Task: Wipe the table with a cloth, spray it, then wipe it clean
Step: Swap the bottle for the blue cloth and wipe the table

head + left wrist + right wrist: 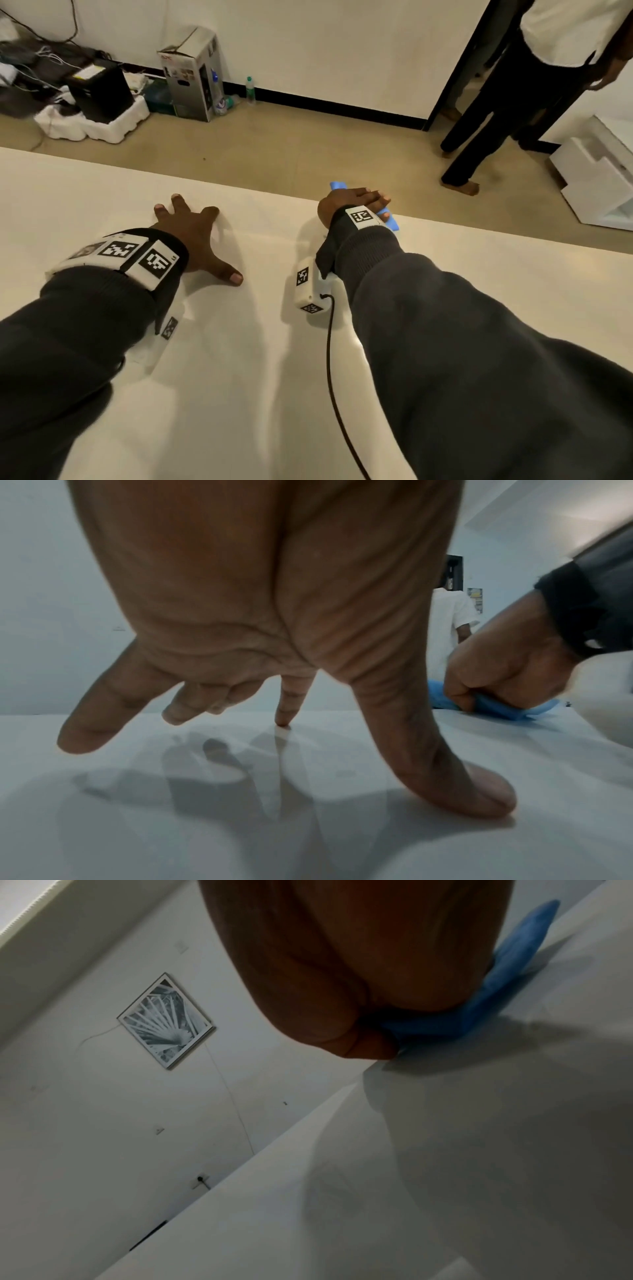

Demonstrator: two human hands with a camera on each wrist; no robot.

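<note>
**Cloth at the far edge**

Left hand (195, 236) lies spread and relaxed, fingertips on the table (239, 377). Farther out, right hand (349, 205) presses the cloth (393, 224) near the table's far edge, thumb tucked round it. Beyond, a person (513, 102) stands.

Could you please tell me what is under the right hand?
A blue cloth on the white table, near its far edge. Only its ends show beside the right hand; its middle is covered.

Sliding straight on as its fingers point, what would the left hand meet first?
Likely nothing: the left hand faces bare cream tabletop up to its far edge; the blue cloth lies aside, under the right hand.
</note>
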